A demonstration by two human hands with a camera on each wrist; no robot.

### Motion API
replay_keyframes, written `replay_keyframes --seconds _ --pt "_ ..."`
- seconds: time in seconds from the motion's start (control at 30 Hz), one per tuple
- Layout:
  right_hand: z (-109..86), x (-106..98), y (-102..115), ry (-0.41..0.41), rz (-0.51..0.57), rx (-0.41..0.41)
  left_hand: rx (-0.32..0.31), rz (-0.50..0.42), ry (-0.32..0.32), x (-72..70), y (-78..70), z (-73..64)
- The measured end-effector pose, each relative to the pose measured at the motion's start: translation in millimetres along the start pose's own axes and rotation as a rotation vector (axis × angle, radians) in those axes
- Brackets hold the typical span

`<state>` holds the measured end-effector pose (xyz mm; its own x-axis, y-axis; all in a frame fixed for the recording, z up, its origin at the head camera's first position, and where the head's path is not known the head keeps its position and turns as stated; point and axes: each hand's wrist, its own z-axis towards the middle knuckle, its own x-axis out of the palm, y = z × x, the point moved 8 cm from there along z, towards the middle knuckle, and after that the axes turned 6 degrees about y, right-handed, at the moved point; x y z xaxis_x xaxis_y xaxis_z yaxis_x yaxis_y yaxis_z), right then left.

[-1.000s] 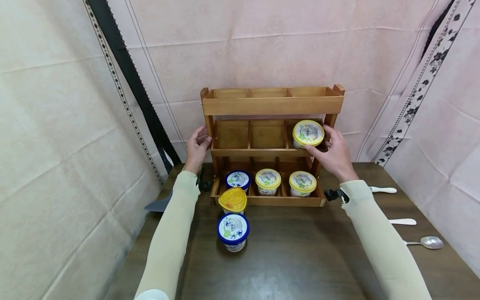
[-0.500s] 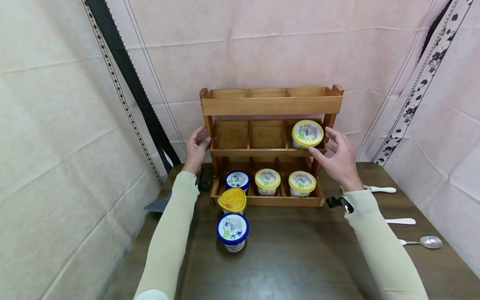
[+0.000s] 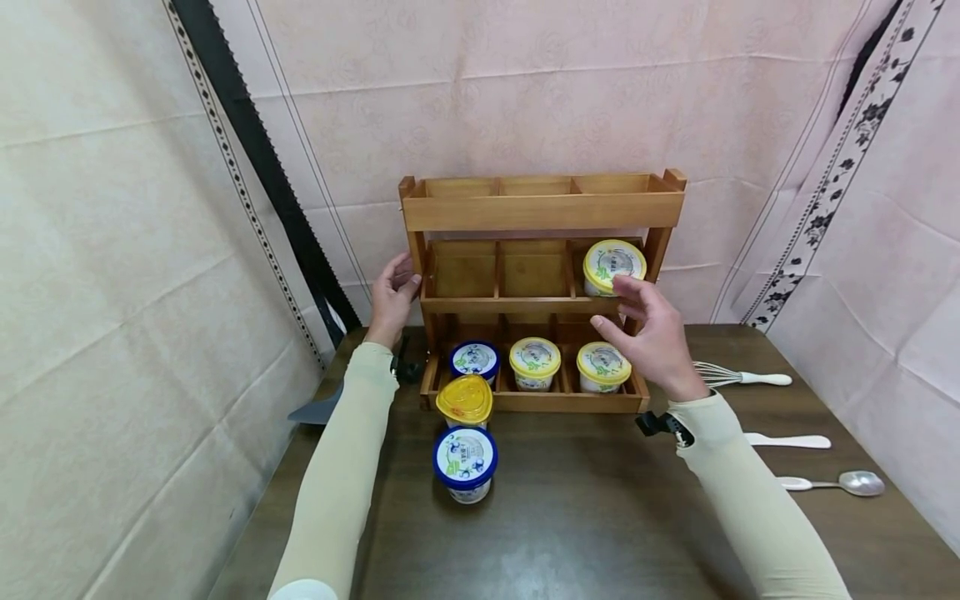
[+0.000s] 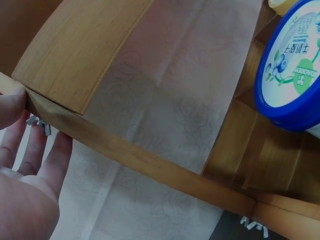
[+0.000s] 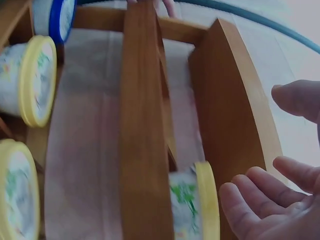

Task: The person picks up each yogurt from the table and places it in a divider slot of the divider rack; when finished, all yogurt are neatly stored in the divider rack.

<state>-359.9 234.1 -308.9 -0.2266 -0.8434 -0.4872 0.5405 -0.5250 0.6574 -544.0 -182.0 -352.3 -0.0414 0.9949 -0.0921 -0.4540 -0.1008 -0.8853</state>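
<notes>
A three-tier wooden rack [image 3: 543, 215] stands at the back of the table. My left hand [image 3: 392, 302] grips its left side post, thumb [image 4: 11, 107] in front and fingers behind. One yellow-lidded tub [image 3: 611, 262] sits in the right compartment of the middle tier. Just below and right of that tub, my right hand [image 3: 648, 337] is held with fingers spread and nothing in it. The bottom tier carries a blue-lidded tub [image 3: 474, 358] at left, a yellow-lidded tub [image 3: 534, 357] in the middle and another yellow-lidded tub [image 3: 600, 365] at right.
In front of the rack's left end stand a tub with a plain yellow lid [image 3: 465, 398] and a blue-lidded tub [image 3: 466, 457]. A whisk [image 3: 738, 377], a white handle [image 3: 791, 442] and a spoon [image 3: 861, 483] lie at right. Cloth [image 3: 525, 100] hangs behind.
My right hand has let go of the tub on the middle tier, drawn off to the right, then moved down and left in front of the rack. The left hand stays at the post.
</notes>
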Motion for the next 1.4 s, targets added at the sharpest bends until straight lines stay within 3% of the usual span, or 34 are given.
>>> replay_keyframes --seconds 0.4,0.7,0.93,1.2,1.4 --pt "-5.2 70 4 0.22 -0.014 -0.017 0.029 0.0 -0.011 -0.3 -0.4 1.0" --pt "-11.2 121 -5 0.391 0.033 0.014 -0.01 -0.013 0.001 0.2 4.6 2.3" --pt "-19.0 160 -12 0.498 0.08 0.078 -0.021 -0.028 0.005 -0.5 6.7 3.5" --pt "-21.3 200 -10 0.616 0.148 0.064 -0.015 -0.021 -0.001 -1.8 3.5 0.0" --pt "-25.5 218 -13 0.656 0.151 0.08 -0.018 0.0 -0.001 -2.2 3.2 0.0"
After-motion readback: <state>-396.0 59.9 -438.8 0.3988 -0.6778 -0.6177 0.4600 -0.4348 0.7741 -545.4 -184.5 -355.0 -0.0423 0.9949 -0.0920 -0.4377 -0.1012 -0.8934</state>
